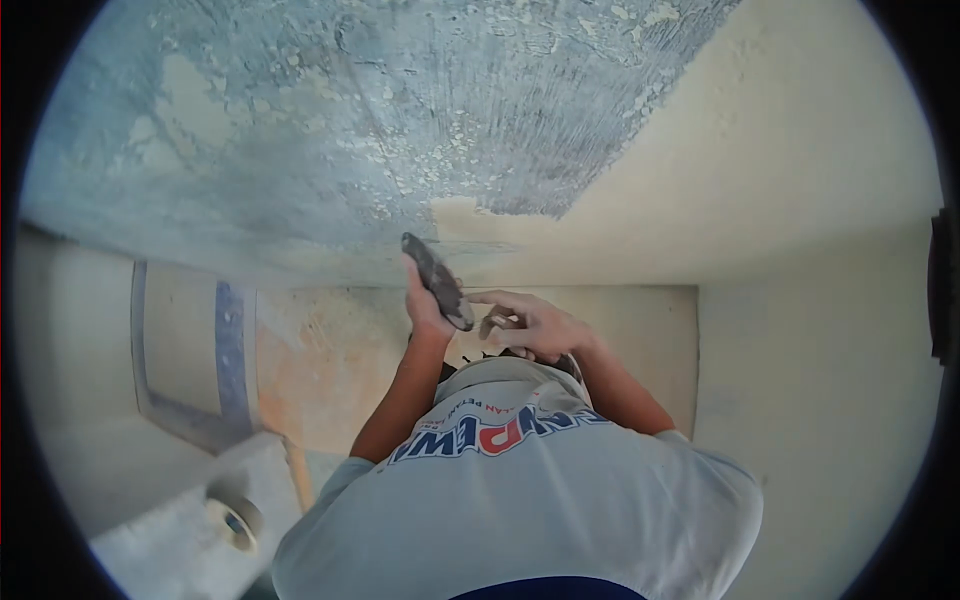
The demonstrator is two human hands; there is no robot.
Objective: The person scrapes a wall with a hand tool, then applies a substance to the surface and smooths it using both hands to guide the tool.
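My left hand (428,312) is closed around a dark, flat oblong pad (436,280) with rounded ends and pale smears on its lower part. The pad tilts, its upper end leaning toward the wall. Close to the lower end of it is my right hand (535,325), index finger stretched toward the pad and the other fingers loosely bent apart. Nothing shows in the right hand's grasp. Both hands are in front of my waist, above my pale printed shirt (530,480).
Ahead stands a wall with a rough blue-grey, flaking patch (400,110) bordered by smooth cream coating (780,150). A blue-edged panel (185,340) is at the left. Lower left, a cream ring-shaped object (232,524) sits on a pale surface (160,550). The floor (320,370) has orange-brown stains.
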